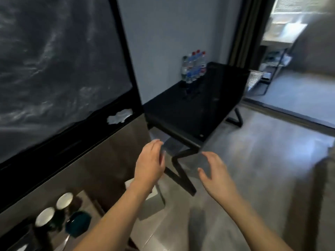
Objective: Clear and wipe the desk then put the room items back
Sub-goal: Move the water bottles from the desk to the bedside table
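Reaching toward the black bench (195, 109) with both hands empty.

Left hand (150, 160) and right hand (215, 171) hover spread, each grip loose around nothing, short of its near edge. Water bottles (194, 67) stand at the far corner: probably light, slick plastic, best held around the body. A white cloth (119, 115) lies just left.

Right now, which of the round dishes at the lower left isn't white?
The teal dish, the one nearest the left hand's forearm. The two cups beside it show white insides; this one is dark blue-green all over.
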A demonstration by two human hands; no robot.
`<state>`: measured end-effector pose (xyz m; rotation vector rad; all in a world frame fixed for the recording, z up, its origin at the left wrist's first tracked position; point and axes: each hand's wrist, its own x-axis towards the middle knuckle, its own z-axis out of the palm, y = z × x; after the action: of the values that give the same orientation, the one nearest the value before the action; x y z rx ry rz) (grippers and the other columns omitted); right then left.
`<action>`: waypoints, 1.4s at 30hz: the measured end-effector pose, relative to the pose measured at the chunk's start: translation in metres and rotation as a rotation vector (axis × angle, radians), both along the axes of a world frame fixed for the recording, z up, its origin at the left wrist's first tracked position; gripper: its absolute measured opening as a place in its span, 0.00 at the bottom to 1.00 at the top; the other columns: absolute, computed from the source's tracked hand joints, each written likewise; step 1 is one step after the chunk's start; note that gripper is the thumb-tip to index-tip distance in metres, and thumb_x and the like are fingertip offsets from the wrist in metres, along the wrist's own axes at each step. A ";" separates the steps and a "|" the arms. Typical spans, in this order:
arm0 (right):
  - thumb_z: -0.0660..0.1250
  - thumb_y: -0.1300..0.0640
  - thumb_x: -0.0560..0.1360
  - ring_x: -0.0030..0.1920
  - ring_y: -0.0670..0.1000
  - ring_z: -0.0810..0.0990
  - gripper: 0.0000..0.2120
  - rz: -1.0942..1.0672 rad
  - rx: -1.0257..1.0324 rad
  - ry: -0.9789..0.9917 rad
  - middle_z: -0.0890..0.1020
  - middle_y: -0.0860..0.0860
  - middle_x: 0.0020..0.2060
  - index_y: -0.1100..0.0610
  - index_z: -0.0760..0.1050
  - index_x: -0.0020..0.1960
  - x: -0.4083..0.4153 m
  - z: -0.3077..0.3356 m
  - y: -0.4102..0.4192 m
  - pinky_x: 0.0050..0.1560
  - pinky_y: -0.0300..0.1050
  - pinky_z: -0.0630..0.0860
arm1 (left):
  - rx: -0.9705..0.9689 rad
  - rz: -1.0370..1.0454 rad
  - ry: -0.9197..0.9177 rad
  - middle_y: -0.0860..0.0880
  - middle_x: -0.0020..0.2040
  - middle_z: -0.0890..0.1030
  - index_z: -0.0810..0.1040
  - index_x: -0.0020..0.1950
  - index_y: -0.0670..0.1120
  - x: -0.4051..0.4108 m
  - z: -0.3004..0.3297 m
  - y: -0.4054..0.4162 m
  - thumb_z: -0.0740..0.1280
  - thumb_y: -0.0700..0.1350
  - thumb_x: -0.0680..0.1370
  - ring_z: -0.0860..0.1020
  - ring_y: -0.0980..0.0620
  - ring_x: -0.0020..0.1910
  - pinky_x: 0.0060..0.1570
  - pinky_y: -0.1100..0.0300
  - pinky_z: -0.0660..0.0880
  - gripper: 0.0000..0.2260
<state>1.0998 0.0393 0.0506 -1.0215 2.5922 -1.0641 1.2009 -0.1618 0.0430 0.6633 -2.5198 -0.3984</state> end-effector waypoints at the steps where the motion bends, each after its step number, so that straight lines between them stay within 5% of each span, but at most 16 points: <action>1: 0.67 0.57 0.75 0.67 0.53 0.70 0.24 -0.055 -0.002 -0.006 0.72 0.53 0.67 0.57 0.69 0.70 -0.027 -0.002 0.021 0.68 0.42 0.61 | -0.010 -0.056 0.007 0.48 0.65 0.76 0.75 0.66 0.45 -0.040 0.005 0.017 0.67 0.45 0.78 0.73 0.51 0.66 0.68 0.57 0.68 0.16; 14: 0.67 0.56 0.75 0.67 0.51 0.70 0.25 -0.379 0.002 -0.071 0.72 0.52 0.67 0.56 0.68 0.71 -0.273 -0.006 0.111 0.65 0.38 0.61 | 0.068 -0.367 -0.158 0.56 0.70 0.71 0.71 0.70 0.51 -0.323 -0.001 0.104 0.63 0.51 0.81 0.67 0.58 0.69 0.64 0.68 0.60 0.18; 24: 0.65 0.54 0.77 0.69 0.50 0.68 0.24 -0.469 0.090 0.065 0.70 0.50 0.69 0.53 0.66 0.72 -0.517 0.037 0.107 0.68 0.42 0.63 | 0.093 -0.518 0.031 0.50 0.65 0.75 0.75 0.66 0.45 -0.610 0.023 0.099 0.65 0.44 0.80 0.71 0.54 0.65 0.65 0.68 0.64 0.14; 31: 0.64 0.52 0.78 0.70 0.49 0.67 0.25 -0.601 0.087 -0.025 0.68 0.48 0.71 0.51 0.64 0.73 -0.654 0.019 0.146 0.69 0.45 0.64 | 0.118 -0.648 -0.001 0.51 0.65 0.75 0.74 0.64 0.47 -0.780 0.012 0.145 0.65 0.44 0.79 0.71 0.52 0.64 0.64 0.56 0.72 0.14; 39: 0.64 0.51 0.79 0.71 0.48 0.66 0.25 -0.462 0.040 -0.072 0.66 0.47 0.72 0.50 0.62 0.74 -0.850 0.019 0.155 0.70 0.44 0.63 | 0.130 -0.493 -0.034 0.50 0.64 0.76 0.75 0.64 0.46 -0.925 0.002 0.143 0.66 0.44 0.78 0.74 0.51 0.64 0.65 0.54 0.72 0.14; 42: 0.64 0.52 0.79 0.70 0.48 0.66 0.25 -0.372 0.029 -0.056 0.67 0.47 0.72 0.50 0.63 0.74 -0.914 0.027 0.133 0.69 0.41 0.62 | 0.164 -0.350 0.003 0.52 0.65 0.75 0.75 0.65 0.47 -0.965 0.013 0.124 0.65 0.44 0.80 0.72 0.54 0.65 0.66 0.60 0.70 0.14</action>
<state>0.1860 0.1719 0.0779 -0.5030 2.8073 -1.1051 0.2359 -0.0375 0.0565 0.2747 -2.6213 -0.7343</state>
